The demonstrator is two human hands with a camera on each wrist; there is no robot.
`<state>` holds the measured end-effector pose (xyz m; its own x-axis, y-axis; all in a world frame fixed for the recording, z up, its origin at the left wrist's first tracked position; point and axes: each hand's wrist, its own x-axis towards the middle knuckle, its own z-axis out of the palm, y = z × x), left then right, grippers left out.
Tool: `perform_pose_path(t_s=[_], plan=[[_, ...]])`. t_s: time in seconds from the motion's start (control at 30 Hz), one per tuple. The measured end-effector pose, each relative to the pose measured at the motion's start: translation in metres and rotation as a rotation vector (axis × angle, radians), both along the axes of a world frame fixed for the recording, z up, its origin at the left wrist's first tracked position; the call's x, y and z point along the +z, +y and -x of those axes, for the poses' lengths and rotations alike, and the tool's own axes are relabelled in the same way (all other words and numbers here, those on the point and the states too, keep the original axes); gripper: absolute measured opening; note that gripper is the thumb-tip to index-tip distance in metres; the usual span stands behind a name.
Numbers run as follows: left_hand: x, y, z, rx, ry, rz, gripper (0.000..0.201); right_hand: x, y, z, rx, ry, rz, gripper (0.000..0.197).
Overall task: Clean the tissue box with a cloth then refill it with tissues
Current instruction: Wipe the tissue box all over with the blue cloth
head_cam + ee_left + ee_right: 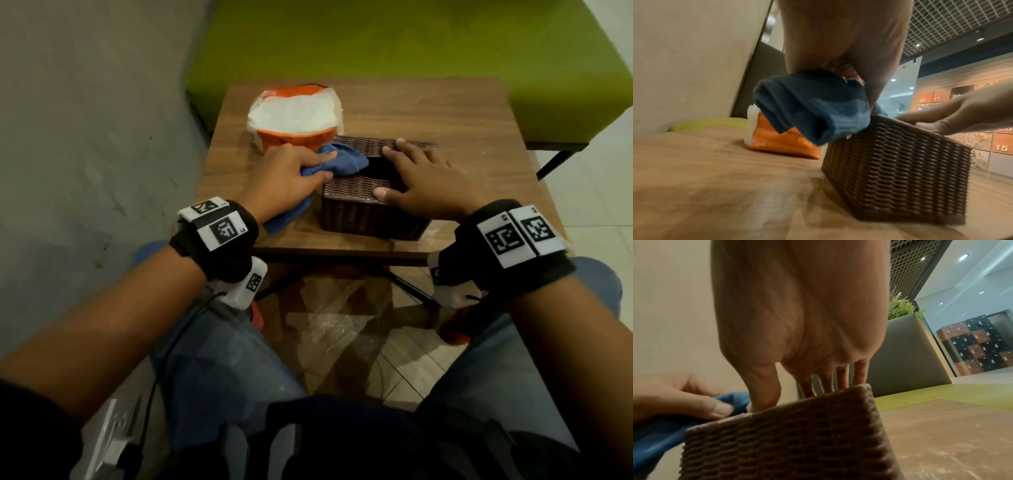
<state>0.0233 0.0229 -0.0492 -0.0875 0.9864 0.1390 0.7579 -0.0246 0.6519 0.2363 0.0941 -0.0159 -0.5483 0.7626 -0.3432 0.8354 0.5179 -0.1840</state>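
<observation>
A dark brown woven tissue box (pixel 356 212) (pixel 896 170) (pixel 789 439) stands near the front edge of a small wooden table (pixel 462 113). My left hand (pixel 291 171) grips a bunched blue cloth (pixel 342 159) (pixel 809 107) (pixel 651 441) and holds it against the box's top left corner, beside the dark opening. My right hand (pixel 421 178) (pixel 803 321) lies flat on the box top with spread fingers (pixel 842 378), thumb at the near rim. An orange and white pack of tissues (pixel 294 116) (pixel 777 142) lies just behind the box on the left.
A grey wall (pixel 85 120) runs close along the table's left side. A green bench (pixel 411 44) sits behind the table. My knees in blue jeans (pixel 219 359) are under the table's front edge, above a tiled floor (pixel 342 335).
</observation>
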Motion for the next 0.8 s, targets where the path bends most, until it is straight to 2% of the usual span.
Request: perform_pose_path(t_s=[0.2, 0.3, 0.4, 0.6, 0.7, 0.8], plan=[[0.001, 0.028, -0.016, 0.137, -0.008, -0.006, 0.031, 0.000, 0.001, 0.004, -0.001, -0.023, 0.006, 0.077], [-0.009, -0.007, -0.021, 0.141, -0.057, -0.061, 0.041, -0.001, 0.003, 0.003, 0.008, -0.017, 0.025, 0.077], [-0.013, -0.028, -0.017, 0.100, -0.101, -0.036, 0.039, 0.001, 0.005, 0.001, 0.024, 0.004, 0.049, 0.076], [-0.005, 0.013, -0.023, 0.211, -0.147, -0.048, 0.039, 0.003, 0.003, 0.001, 0.011, 0.025, 0.059, 0.076], [-0.010, -0.025, -0.035, 0.234, -0.105, -0.045, 0.041, 0.001, 0.000, 0.001, 0.007, 0.025, 0.049, 0.076], [-0.010, -0.055, -0.038, 0.233, -0.174, -0.057, 0.040, -0.001, -0.004, 0.001, 0.026, 0.028, 0.051, 0.076]])
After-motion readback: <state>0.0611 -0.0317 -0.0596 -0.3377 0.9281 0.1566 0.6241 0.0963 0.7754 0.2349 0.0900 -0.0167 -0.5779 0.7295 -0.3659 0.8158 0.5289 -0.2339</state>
